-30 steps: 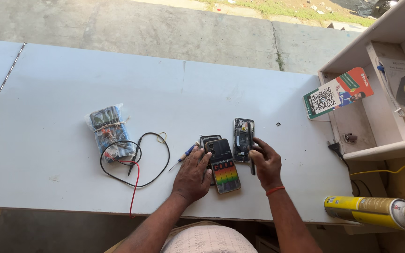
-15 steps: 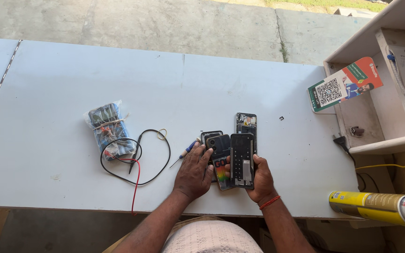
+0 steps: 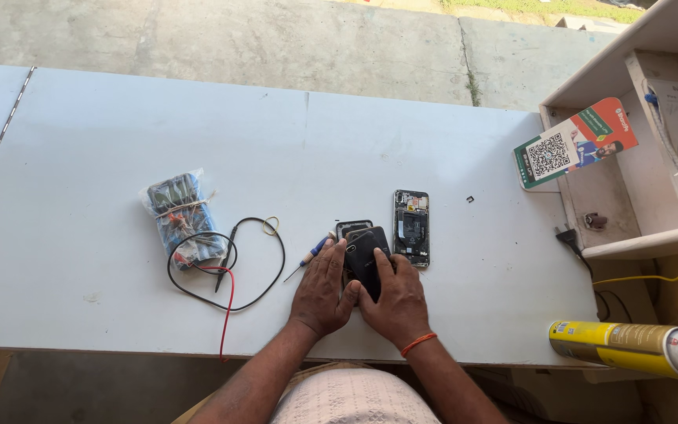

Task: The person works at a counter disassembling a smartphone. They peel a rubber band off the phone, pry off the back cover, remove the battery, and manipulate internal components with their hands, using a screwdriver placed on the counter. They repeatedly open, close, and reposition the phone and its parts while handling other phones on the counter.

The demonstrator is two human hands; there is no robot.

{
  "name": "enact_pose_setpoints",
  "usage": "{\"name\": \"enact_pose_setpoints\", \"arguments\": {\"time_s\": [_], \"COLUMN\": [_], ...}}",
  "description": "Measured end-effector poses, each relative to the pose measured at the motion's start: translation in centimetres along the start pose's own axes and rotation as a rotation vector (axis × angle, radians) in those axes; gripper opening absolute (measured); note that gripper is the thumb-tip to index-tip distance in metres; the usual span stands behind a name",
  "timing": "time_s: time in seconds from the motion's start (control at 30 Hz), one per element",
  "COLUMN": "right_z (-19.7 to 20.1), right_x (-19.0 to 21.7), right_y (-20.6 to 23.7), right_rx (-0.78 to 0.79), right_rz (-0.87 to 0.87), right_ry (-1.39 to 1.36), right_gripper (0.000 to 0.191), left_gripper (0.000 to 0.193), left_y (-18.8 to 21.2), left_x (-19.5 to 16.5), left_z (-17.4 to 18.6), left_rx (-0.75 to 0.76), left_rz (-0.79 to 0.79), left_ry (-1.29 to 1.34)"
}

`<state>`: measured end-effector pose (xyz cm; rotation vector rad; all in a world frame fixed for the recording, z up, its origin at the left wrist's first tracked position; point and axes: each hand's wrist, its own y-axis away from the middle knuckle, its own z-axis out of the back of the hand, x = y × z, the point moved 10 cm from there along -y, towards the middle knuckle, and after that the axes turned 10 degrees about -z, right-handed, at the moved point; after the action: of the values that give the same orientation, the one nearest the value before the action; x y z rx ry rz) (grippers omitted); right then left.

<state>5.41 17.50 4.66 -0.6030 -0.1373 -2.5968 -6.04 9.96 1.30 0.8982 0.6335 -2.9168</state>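
Head view looks straight down on both hands, which meet at the near edge of a white table [image 3: 119, 141]. The left hand [image 3: 322, 289] lies flat with its fingers spread, and its fingertips press on the left side of a black phone back cover [image 3: 368, 255]. The right hand [image 3: 399, 298] is cupped over the lower right of that cover, thumb and fingers gripping its edge. The cover sits on top of another dark phone [image 3: 352, 228], whose upper end peeks out beyond the fingertips. Whether the cover is fully seated on it cannot be told.

Pressing a cover home goes best, I judge, with even pressure worked around the rim rather than a hard push in the middle, keeping the corners lined up so no clip bends.

Just left of the left hand lies a small screwdriver [image 3: 313, 254] with a blue and orange handle, tip pointing away from the phones. Just beyond the right hand, beside the cover, an opened phone [image 3: 411, 227] lies face down with its insides showing. Farther left, black and red test leads [image 3: 225, 267] loop across the table, and past them sits a bundle of phones [image 3: 182, 217] wrapped in clear plastic. Well off to the right, a yellow spray can [image 3: 629, 348] lies on its side below the table edge, and a white shelf [image 3: 637, 243] carries a card with a square code [image 3: 566, 149].
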Motion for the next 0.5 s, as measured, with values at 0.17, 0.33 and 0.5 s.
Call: {"name": "enact_pose_setpoints", "arguments": {"time_s": [0.17, 0.33, 0.5], "right_z": [0.8, 0.1, 0.1], "right_x": [-5.1, -7.5, -6.9], "right_y": [-4.4, -9.1, -9.6], "right_rx": [-0.109, -0.09, -0.13], "right_rz": [-0.182, -0.375, -0.403], "right_ry": [-0.128, 0.11, 0.269], "right_gripper": [0.052, 0.077, 0.086], "left_gripper": [0.069, 0.069, 0.068], "left_y": [-0.2, -0.3, -0.4], "left_x": [0.1, -0.3, -0.3], "left_z": [-0.2, 0.1, 0.1], "left_rx": [0.01, -0.012, -0.007], "left_rz": [0.017, -0.01, -0.004], "left_ry": [-0.061, -0.086, -0.1]}}
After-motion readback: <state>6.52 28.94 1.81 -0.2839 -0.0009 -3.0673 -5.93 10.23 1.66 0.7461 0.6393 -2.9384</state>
